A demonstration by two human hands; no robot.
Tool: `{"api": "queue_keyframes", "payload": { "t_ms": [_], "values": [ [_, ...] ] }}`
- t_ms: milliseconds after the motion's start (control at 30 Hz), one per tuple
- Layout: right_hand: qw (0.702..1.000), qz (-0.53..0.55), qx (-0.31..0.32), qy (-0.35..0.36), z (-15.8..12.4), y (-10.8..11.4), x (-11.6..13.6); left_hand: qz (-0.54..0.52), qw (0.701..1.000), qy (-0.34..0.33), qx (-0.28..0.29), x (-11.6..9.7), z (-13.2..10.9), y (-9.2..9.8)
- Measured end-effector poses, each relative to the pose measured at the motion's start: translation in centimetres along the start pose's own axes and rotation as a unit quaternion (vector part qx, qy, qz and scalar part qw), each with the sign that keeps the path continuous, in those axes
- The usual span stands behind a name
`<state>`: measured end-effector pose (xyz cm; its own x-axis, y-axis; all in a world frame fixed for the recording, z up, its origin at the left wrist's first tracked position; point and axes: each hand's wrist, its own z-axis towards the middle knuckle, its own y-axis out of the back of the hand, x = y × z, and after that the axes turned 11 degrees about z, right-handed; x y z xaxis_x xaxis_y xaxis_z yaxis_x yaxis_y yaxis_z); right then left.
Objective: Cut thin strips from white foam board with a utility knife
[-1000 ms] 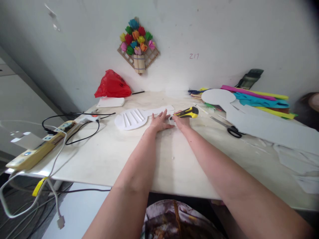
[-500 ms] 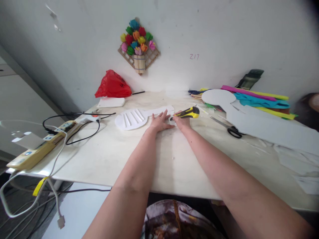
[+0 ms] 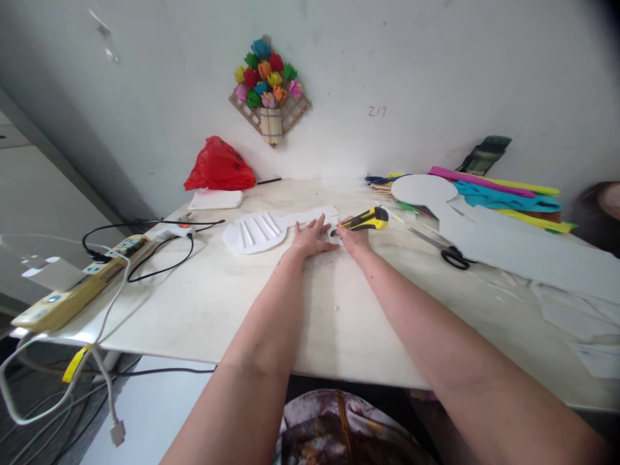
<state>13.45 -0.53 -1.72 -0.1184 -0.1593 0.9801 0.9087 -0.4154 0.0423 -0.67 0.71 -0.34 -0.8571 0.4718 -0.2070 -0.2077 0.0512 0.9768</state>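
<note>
My right hand point(image 3: 354, 239) grips a yellow and black utility knife point(image 3: 367, 220), its tip end pointing left and down toward the table point(image 3: 256, 300). Beside it, my left hand point(image 3: 310, 237) lies flat with its fingers spread, pressing near a small white piece point(image 3: 331, 231) partly hidden between the two hands. Just beyond the left hand is a white paddle-shaped cutout point(image 3: 255, 233) with several raised strips across its round end; its handle reaches behind the fingers.
Black-handled scissors point(image 3: 454, 256) lie to the right, close to a large white sheet point(image 3: 513, 239) and coloured strips point(image 3: 508, 194). At left are a power strip point(image 3: 80, 290) and cables. A red plastic bag point(image 3: 220, 164) and white box point(image 3: 216, 199) sit at the back.
</note>
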Motion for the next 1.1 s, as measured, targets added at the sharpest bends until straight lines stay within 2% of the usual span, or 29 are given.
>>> {"api": "queue_keyframes", "payload": {
  "t_ms": [267,400,700,933,1100],
  "values": [
    [0.999,0.049,0.009,0.007,-0.8,0.1,1.4,0.006,1.0,-0.005,-0.002,0.0,-0.1,0.1],
    [0.998,0.056,0.004,0.012,-0.9,0.1,1.3,0.002,1.0,-0.007,-0.006,-0.1,-0.2,0.2],
    [0.996,-0.072,0.042,0.007,-0.9,0.4,1.6,0.03,0.998,0.02,-0.056,-0.4,-0.4,-0.3],
    [0.997,-0.071,0.041,-0.009,0.4,0.2,-0.1,0.025,1.0,-0.002,-0.015,-0.2,-0.4,0.3],
    [0.997,-0.057,0.043,-0.01,0.6,0.1,-0.3,0.023,1.0,-0.006,0.013,0.2,-0.1,0.3]
  ]
}}
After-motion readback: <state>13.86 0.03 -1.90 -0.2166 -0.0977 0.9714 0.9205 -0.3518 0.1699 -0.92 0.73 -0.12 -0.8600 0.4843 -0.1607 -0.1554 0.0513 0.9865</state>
